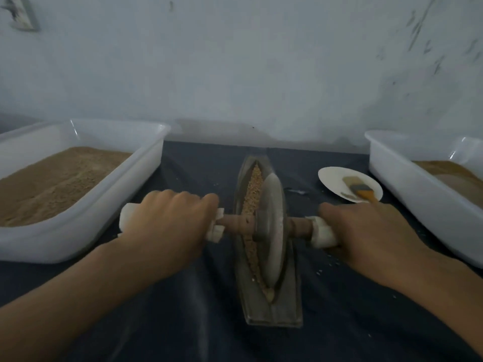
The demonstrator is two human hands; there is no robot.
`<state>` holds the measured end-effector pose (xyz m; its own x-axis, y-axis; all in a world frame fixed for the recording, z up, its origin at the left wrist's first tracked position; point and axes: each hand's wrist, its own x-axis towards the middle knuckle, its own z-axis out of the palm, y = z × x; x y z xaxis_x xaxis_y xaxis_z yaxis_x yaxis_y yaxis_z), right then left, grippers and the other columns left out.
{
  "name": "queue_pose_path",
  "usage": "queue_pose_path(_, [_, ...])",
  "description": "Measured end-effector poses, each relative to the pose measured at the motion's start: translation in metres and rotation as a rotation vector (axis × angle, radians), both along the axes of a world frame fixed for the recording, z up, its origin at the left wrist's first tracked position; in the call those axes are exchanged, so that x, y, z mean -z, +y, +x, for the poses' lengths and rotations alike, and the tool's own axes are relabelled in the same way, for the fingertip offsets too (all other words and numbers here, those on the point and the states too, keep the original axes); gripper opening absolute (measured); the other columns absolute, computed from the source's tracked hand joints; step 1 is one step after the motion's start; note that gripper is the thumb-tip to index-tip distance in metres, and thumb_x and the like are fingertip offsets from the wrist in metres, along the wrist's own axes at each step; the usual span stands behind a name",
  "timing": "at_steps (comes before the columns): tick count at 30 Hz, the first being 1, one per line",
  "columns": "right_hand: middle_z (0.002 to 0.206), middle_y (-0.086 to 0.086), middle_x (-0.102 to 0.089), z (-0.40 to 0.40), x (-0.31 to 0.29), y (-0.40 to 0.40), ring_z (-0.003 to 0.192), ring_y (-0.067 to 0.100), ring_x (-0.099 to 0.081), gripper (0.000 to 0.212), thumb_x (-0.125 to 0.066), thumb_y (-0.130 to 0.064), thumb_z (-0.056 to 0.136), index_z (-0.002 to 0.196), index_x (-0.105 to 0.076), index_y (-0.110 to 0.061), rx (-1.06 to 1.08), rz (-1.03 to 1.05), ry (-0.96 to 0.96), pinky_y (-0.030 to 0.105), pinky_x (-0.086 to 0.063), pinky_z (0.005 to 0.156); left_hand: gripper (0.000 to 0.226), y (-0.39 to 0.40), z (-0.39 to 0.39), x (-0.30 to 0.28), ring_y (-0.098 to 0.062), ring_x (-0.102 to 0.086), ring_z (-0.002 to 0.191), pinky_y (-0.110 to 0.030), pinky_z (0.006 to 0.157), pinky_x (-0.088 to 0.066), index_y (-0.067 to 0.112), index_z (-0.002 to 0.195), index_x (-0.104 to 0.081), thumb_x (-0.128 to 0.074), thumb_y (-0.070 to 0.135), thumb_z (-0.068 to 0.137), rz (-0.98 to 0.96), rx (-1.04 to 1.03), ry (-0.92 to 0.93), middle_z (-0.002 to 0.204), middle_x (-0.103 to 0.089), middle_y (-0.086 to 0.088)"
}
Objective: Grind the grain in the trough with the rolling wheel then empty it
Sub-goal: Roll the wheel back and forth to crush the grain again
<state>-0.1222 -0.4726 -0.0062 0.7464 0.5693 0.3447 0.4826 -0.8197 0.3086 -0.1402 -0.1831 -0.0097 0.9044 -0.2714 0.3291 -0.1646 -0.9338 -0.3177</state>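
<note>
Fingers of both hands are curled over the white-wrapped ends of the brown wooden axle (pixel 236 223), the left hand (pixel 167 220) gripping the left end and the right hand (pixel 366 231) the right end, knuckles up, so each hand is closed around its handle. Between them stands the grey stone rolling wheel (pixel 270 228), a disc upright on its edge and seated in the long, narrow, boat-shaped grey trough (pixel 271 309). The relation that matters: the axle runs left to right across the body, while the trough's long axis runs straight away from the person toward the wall, so the wheel's travel is forward and back, at right angles to the grip. The wheel sits about mid-length; the pale coarse grain (pixel 254 184) shows in the groove beyond it and along its left side toward the near tip, and still looks whole rather than powdered, so grinding seems far from done. Both hands are equally near the wheel. A white plastic tub (pixel 146 163) of tan meal lies left, a second white tub (pixel 392 163) right, and a white round plate (pixel 332 178) bearing an orange-handled brush (pixel 362 190) sits just beyond the right hand. Nothing lies along the trough's line; only that plate is close to a knuckle.
</note>
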Motion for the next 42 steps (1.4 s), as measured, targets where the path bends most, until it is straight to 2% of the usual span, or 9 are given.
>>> queue_pose_path(7, [0.059, -0.002, -0.051, 0.070, 0.017, 0.016, 0.048, 0.019, -0.030, 0.045, -0.075, -0.039, 0.070, 0.076, -0.031, -0.028, 0.128, 0.036, -0.136, 0.023, -0.011, 0.045, 0.026, 0.000, 0.067, 0.014, -0.024, -0.058, 0.071, -0.031, 0.057, -0.029, 0.027, 0.086, -0.036, -0.058, 0.040, 0.082, -0.064, -0.019, -0.019, 0.081, -0.058, 0.004])
queue_pose_path(11, [0.079, 0.003, -0.064, 0.116, 0.017, 0.030, 0.068, 0.029, -0.059, 0.026, -0.066, -0.037, 0.080, 0.085, -0.044, -0.025, 0.231, 0.096, -0.135, 0.032, -0.030, 0.053, 0.022, -0.001, 0.114, 0.017, -0.030, -0.062, 0.080, -0.033, 0.059, -0.031, 0.025, 0.091, -0.047, -0.059, 0.040, 0.082, -0.103, -0.060, -0.108, 0.089, -0.064, -0.001])
queue_pose_path(17, [0.080, 0.000, -0.063, 0.099, 0.022, 0.028, 0.068, 0.026, -0.060, 0.025, -0.065, -0.035, 0.081, 0.088, -0.044, -0.024, 0.235, 0.089, -0.128, 0.029, -0.023, 0.049, 0.028, -0.006, 0.106, 0.015, -0.025, -0.062, 0.077, -0.033, 0.057, -0.030, 0.025, 0.084, -0.035, -0.062, 0.032, 0.081, -0.098, -0.028, -0.121, 0.087, -0.064, 0.001])
queue_pose_path(19, [0.077, -0.002, -0.061, 0.072, 0.021, 0.021, 0.062, 0.022, -0.055, 0.029, -0.065, -0.039, 0.080, 0.084, -0.039, -0.027, 0.194, 0.083, -0.095, 0.028, -0.018, 0.045, 0.028, -0.008, 0.081, 0.014, -0.021, -0.059, 0.071, -0.032, 0.057, -0.030, 0.026, 0.084, -0.034, -0.062, 0.033, 0.082, -0.095, -0.013, -0.102, 0.083, -0.061, 0.005])
queue_pose_path(22, [0.067, -0.005, -0.058, 0.025, 0.011, 0.011, 0.056, 0.018, -0.054, 0.040, -0.076, -0.039, 0.066, 0.078, -0.040, -0.029, 0.111, 0.012, -0.059, 0.026, -0.031, 0.044, 0.037, -0.005, 0.030, 0.009, -0.014, -0.046, 0.063, -0.030, 0.055, -0.027, 0.032, 0.083, -0.029, -0.065, 0.041, 0.080, -0.095, 0.013, -0.018, 0.076, -0.048, 0.012])
queue_pose_path(26, [0.048, -0.005, -0.045, -0.020, -0.007, 0.000, 0.034, 0.018, -0.041, 0.056, -0.089, -0.025, 0.027, 0.064, -0.048, -0.021, 0.016, 0.066, -0.130, 0.015, -0.010, 0.041, 0.065, -0.001, -0.024, -0.008, -0.007, -0.043, 0.048, -0.021, 0.045, -0.006, 0.036, 0.077, -0.025, -0.084, 0.040, 0.052, -0.035, 0.079, -0.048, 0.060, -0.043, 0.014])
queue_pose_path(29, [0.048, -0.005, -0.048, -0.015, -0.005, 0.002, 0.034, 0.019, -0.043, 0.056, -0.090, -0.025, 0.027, 0.063, -0.049, -0.020, 0.000, 0.065, -0.127, 0.015, -0.009, 0.042, 0.048, -0.002, -0.025, 0.002, -0.005, -0.034, 0.055, -0.023, 0.046, -0.011, 0.038, 0.079, -0.020, -0.067, 0.046, 0.074, -0.068, -0.009, -0.003, 0.067, -0.037, 0.014])
queue_pose_path(36, [0.067, -0.005, -0.058, 0.082, 0.028, 0.017, 0.057, 0.020, -0.053, 0.037, -0.071, -0.044, 0.073, 0.078, -0.037, -0.031, 0.171, 0.122, -0.112, 0.027, -0.023, 0.047, 0.028, -0.008, 0.078, 0.007, -0.020, -0.059, 0.072, -0.032, 0.058, -0.031, 0.029, 0.085, -0.034, -0.060, 0.036, 0.081, -0.077, -0.037, -0.041, 0.083, -0.059, 0.006])
queue_pose_path(42, [0.085, 0.001, -0.063, 0.132, 0.037, 0.024, 0.078, 0.028, -0.062, 0.027, -0.060, -0.042, 0.082, 0.085, -0.038, -0.028, 0.311, 0.252, 0.005, 0.033, -0.033, 0.057, 0.025, -0.017, 0.130, -0.009, -0.025, -0.063, 0.077, -0.034, 0.059, -0.031, 0.025, 0.084, -0.039, -0.062, 0.034, 0.082, 0.023, -0.013, -0.115, 0.088, -0.065, 0.000])
